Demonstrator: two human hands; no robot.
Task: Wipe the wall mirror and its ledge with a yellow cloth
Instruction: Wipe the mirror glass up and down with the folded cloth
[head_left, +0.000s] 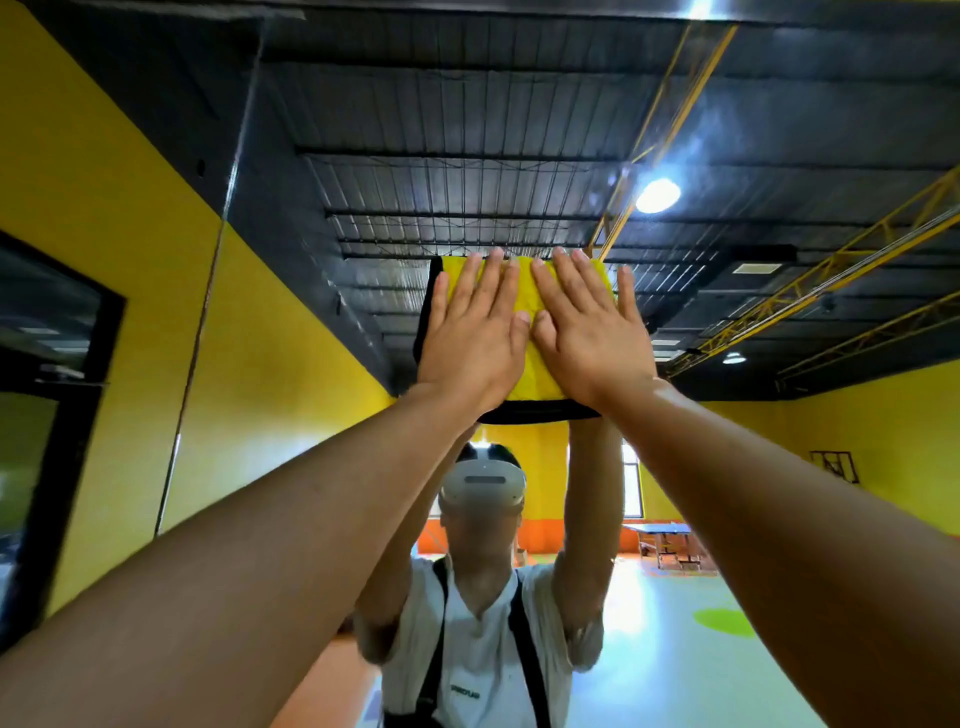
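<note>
The wall mirror (675, 130) fills most of the view and reflects a dark ceiling and a yellow room. A yellow cloth (532, 364) with a black edge lies flat against the glass, high up. My left hand (475, 338) and my right hand (589, 338) press on it side by side, palms flat and fingers spread upward, both arms stretched up. The hands cover most of the cloth. The ledge is out of view.
A yellow wall (104, 208) with a dark-framed window (47, 415) stands at the left, meeting the mirror at a thin vertical edge (208, 286). The glass reflects a person wearing a headset (483, 488), a table-tennis table (670, 540) and a shiny floor.
</note>
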